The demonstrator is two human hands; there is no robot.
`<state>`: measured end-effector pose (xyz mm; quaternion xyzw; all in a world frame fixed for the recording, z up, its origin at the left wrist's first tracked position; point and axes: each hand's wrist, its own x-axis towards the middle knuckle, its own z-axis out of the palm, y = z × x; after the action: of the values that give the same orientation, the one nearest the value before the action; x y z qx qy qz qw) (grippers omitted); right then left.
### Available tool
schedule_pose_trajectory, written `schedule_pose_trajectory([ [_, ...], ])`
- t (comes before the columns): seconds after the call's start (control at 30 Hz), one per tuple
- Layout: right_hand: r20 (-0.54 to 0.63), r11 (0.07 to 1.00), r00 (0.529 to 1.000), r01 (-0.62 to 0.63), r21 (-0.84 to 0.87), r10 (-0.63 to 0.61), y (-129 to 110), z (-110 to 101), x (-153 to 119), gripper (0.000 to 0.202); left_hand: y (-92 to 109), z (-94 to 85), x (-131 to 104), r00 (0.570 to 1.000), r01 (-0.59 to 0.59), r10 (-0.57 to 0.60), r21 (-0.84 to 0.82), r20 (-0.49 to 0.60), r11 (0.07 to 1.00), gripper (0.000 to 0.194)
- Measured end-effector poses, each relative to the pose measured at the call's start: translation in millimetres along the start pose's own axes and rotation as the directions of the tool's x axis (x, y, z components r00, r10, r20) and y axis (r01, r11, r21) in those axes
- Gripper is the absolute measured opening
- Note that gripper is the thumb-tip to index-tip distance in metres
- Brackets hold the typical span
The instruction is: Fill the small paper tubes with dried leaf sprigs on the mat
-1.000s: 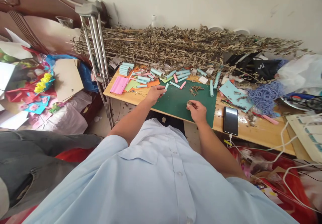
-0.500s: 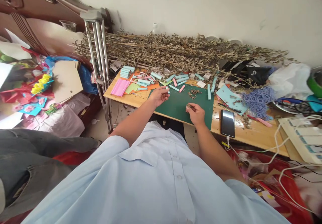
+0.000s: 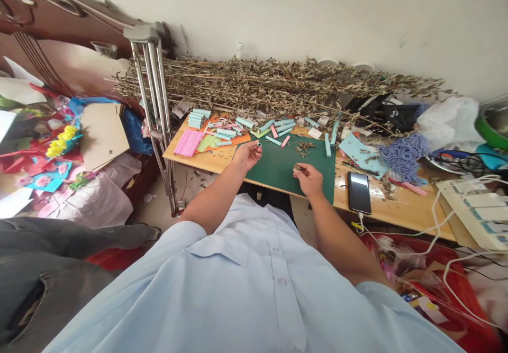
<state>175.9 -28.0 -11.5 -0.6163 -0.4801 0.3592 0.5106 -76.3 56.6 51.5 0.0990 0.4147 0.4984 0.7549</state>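
My left hand (image 3: 246, 157) is closed over the left part of the green cutting mat (image 3: 273, 170). Its fingers hold a light-blue paper tube (image 3: 259, 144), with the open end facing up; most of the tube is hidden. My right hand (image 3: 311, 181) pinches a clump of dried leaves (image 3: 297, 168) above the right part of the mat. Between and beyond the hands lies a small heap of dried leaves (image 3: 305, 147). Rolled tubes, blue and pink, are scattered along the mat's far edge, such as a pink tube (image 3: 285, 141).
Long dried plant stalks (image 3: 246, 86) lie along the wall. Metal crutches (image 3: 153, 88) stand at the table's left end. On the right are a phone (image 3: 359, 193) on a cable, purple yarn (image 3: 405, 154) and a power strip (image 3: 472, 213). A person's grey-trousered leg (image 3: 71, 242) is at left.
The left hand has tilted the blue tube, so its open end now shows. My right hand keeps its pinch on the dried leaves. The view has shifted slightly.
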Motion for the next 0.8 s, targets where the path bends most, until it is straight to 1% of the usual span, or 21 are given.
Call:
schedule_pose_trajectory([
  [0.07,-0.004,1.000,1.000,0.004,0.001,-0.004,2.0,-0.3,0.7,0.044,-1.0,-1.7,0.2,1.000,-0.004,0.004,0.001,0.021,1.000,0.017],
  [0.1,-0.005,1.000,1.000,0.005,0.001,-0.005,3.0,-0.5,1.2,0.044,-2.1,-3.1,0.6,0.999,-0.023,0.022,0.035,0.029,0.999,0.016],
  [0.17,-0.009,1.000,1.000,0.007,-0.001,-0.007,5.1,-0.8,2.1,0.043,-5.2,-7.5,1.6,0.993,-0.120,0.114,0.195,0.044,0.973,0.015],
  [0.2,-0.009,1.000,1.000,0.009,-0.005,-0.009,6.1,-1.0,2.5,0.043,-6.9,-10.5,2.1,0.980,-0.200,0.191,0.323,0.058,0.925,0.020],
  [0.23,-0.008,1.000,1.000,0.012,-0.010,-0.012,7.0,-1.2,2.9,0.043,-8.5,-14.0,2.5,0.956,-0.289,0.281,0.469,0.088,0.835,0.029],
  [0.27,-0.006,1.000,1.000,0.015,-0.014,-0.015,7.8,-1.4,3.2,0.043,-9.9,-17.7,2.7,0.919,-0.371,0.368,0.612,0.137,0.698,0.039],
  [0.3,-0.004,1.000,1.000,0.017,-0.018,-0.017,8.5,-1.6,3.4,0.043,-10.9,-21.3,2.8,0.876,-0.433,0.438,0.732,0.203,0.527,0.047],
  [0.33,-0.001,1.000,1.000,0.019,-0.022,-0.019,9.2,-1.7,3.6,0.043,-11.6,-24.3,2.5,0.833,-0.467,0.478,0.816,0.278,0.341,0.052],
  [0.37,0.000,1.000,1.000,0.020,-0.024,-0.020,9.9,-1.8,3.7,0.043,-11.8,-26.6,2.1,0.801,-0.478,0.485,0.863,0.351,0.164,0.053],
  [0.4,-0.001,0.999,1.000,0.019,-0.026,-0.019,10.6,-1.7,3.7,0.044,-11.7,-27.9,1.7,0.781,-0.472,0.470,0.882,0.411,0.013,0.053],
  [0.43,-0.003,0.999,1.000,0.018,-0.027,-0.018,11.3,-1.6,3.7,0.044,-11.2,-28.1,1.4,0.772,-0.457,0.443,0.883,0.455,-0.111,0.052],
  [0.47,-0.008,0.999,1.000,0.017,-0.027,-0.017,12.0,-1.3,3.8,0.044,-10.4,-27.2,1.4,0.773,-0.434,0.412,0.876,0.482,-0.212,0.052],
  [0.53,-0.016,1.000,1.000,0.015,-0.026,-0.015,13.5,-0.7,4.0,0.044,-8.5,-23.7,3.1,0.785,-0.387,0.343,0.841,0.516,-0.379,0.053],
  [0.6,-0.017,0.999,1.000,0.014,-0.030,-0.015,15.5,-0.3,4.3,0.045,-6.4,-20.3,7.1,0.801,-0.359,0.257,0.777,0.541,-0.518,0.057],
  [0.63,-0.017,0.999,1.000,0.019,-0.037,-0.020,16.6,-0.2,4.5,0.045,-5.4,-19.5,9.7,0.809,-0.356,0.209,0.741,0.549,-0.570,0.058],
  [0.7,-0.017,0.997,0.999,0.043,-0.065,-0.044,18.8,-0.1,4.7,0.045,-3.7,-20.6,15.0,0.822,-0.357,0.140,0.690,0.553,-0.629,0.061],
  [0.77,-0.020,0.991,0.996,0.083,-0.101,-0.085,20.4,0.1,4.5,0.044,-2.2,-25.1,18.4,0.818,-0.375,0.112,0.671,0.565,-0.640,0.061],
  [0.8,-0.019,0.988,0.994,0.103,-0.115,-0.106,20.9,0.5,4.2,0.043,-1.8,-27.9,18.9,0.810,-0.384,0.118,0.672,0.574,-0.633,0.060],
])
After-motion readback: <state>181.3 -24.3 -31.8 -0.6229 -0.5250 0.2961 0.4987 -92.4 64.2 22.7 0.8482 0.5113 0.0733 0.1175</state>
